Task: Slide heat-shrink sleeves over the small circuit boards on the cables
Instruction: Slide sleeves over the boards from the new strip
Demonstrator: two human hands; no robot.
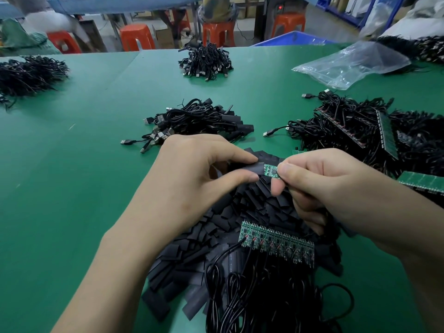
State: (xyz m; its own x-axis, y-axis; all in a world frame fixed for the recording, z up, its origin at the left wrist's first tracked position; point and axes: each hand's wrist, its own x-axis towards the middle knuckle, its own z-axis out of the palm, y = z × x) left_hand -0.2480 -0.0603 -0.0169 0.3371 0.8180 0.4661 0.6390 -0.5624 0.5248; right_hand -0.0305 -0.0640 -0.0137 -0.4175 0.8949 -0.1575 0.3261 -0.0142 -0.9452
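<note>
We record 2 bare hands working above a green table mat (72, 164). The left hand (192, 169) pinches a flat black heat-shrink sleeve (252, 167) between thumb and index finger, with its other fingers loosely curled behind. The right hand (319, 181) pinches 1 small green circuit board (271, 169) between thumb and index finger, its remaining fingers curled under. The board's left end meets the sleeve's mouth. We cannot tell whether it has entered.

Both items are held just above a heaped pile of loose black sleeves (216, 236). On the near side of that pile lies a green strip of joined circuit boards (276, 243), with thin black cables (252, 296) running from it toward the near table edge.

Beyond the hands sits a bundle of black USB cables with sleeved ends (199, 118). A second cable heap (206, 61) lies farther back. To the right we note a tangle of cables with board strips (348, 126) and a clear plastic bag (353, 63). Orange plastic stools (137, 37) stand behind the table.
</note>
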